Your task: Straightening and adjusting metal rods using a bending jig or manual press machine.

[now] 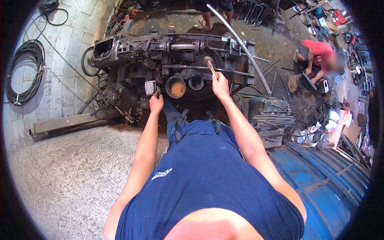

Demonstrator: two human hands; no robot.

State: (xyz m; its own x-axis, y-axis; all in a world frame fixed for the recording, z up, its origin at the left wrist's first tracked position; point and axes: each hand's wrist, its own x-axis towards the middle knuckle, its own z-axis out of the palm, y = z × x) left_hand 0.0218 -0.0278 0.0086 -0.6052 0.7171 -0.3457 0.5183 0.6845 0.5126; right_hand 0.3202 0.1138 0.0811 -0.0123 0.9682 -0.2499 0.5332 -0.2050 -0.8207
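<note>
My left hand point(156, 103) is closed round the green handle of a small square-headed tool point(150, 87) with a pale face; its exact kind is unclear. In my right hand point(220, 86) is a brush point(211, 66), gripped by its light handle, bristles pointing away from me over the machine's near rail. Ahead lies a long, dark, grimy metal machine point(182, 47) with a horizontal shaft. Between my hands, at its near side, stand a round pot point(176, 87) with orange-brown stuff inside and a smaller dark pot point(196, 82).
A long grey pipe point(240, 42) slants across the machine's right end. A person in red point(320, 54) crouches at the right; another person's legs point(206, 20) show beyond the machine. Stacked rods point(275, 120), a blue metal panel point(312, 176) and coiled cable point(26, 72) lie around.
</note>
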